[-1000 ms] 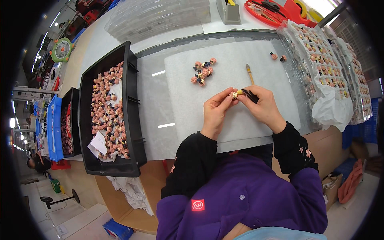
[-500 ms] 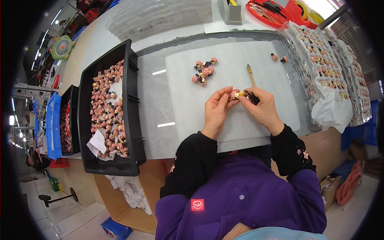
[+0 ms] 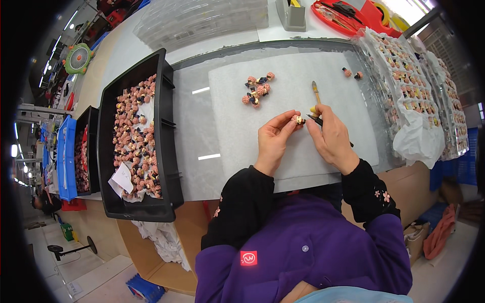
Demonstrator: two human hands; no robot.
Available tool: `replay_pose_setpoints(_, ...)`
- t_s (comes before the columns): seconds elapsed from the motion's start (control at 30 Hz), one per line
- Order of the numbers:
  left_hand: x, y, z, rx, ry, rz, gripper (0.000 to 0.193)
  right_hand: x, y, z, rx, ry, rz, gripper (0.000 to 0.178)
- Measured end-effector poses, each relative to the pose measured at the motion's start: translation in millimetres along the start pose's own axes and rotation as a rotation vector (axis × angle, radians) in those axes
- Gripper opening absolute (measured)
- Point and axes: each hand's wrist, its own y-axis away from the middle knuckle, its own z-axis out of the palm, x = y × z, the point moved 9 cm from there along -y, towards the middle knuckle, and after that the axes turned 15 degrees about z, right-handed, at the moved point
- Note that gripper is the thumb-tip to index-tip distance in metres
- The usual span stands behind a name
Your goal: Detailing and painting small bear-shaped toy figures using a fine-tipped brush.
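Observation:
Between the thumb and fingers of my left hand (image 3: 273,140) is a small pink-haired figurine (image 3: 297,119), its dark end pointing right. My right hand (image 3: 332,137) is closed on a slim black pointed tool (image 3: 315,120), whose exact kind I cannot make out. The tool's tip is close beside the figurine; whether they touch is unclear. Something yellow shows at a right fingertip. Beyond my hands, a wooden-handled brush (image 3: 316,95) lies on the white sheet (image 3: 232,131), and a cluster of similar figurines (image 3: 258,91) rests at its far left part.
At left stands a black crate (image 3: 171,136) of many figurines, with a paper slip (image 3: 123,178) inside. Two loose figurines (image 3: 352,73) lie at far right. Filled clear trays (image 3: 411,76) stand along the right edge. Stacked clear trays (image 3: 202,22) and a red tray (image 3: 331,22) sit at the back.
My right hand has drawn slightly back from the figurine, and the black tool has tilted lower in its grip. More of the figurine shows. My left hand stays nearly in place.

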Motion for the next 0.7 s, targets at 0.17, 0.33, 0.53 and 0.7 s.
replay_pose_setpoints(0.17, -0.4, 0.5, -2.5, 0.014, -0.024, -0.010, 0.027, -10.3, 0.5, 4.7, -0.039, 0.141, -0.185, 0.016)
replay_pose_setpoints(0.33, -2.1, 1.0, -2.8, 0.015, -0.032, -0.026, 0.027, -20.0, 3.9, 1.2, 0.031, 0.137, -0.307, 0.011)
replay_pose_setpoints(0.53, -0.2, 1.0, -2.9, 0.018, -0.040, -0.019, 0.027, -23.0, 7.8, 2.4, 0.059, 0.141, -0.339, 0.013)
replay_pose_setpoints(0.7, -0.9, 1.4, -4.3, 0.025, -0.048, -0.025, 0.027, -23.3, 7.3, 3.2, 0.035, 0.143, -0.338, 0.014)
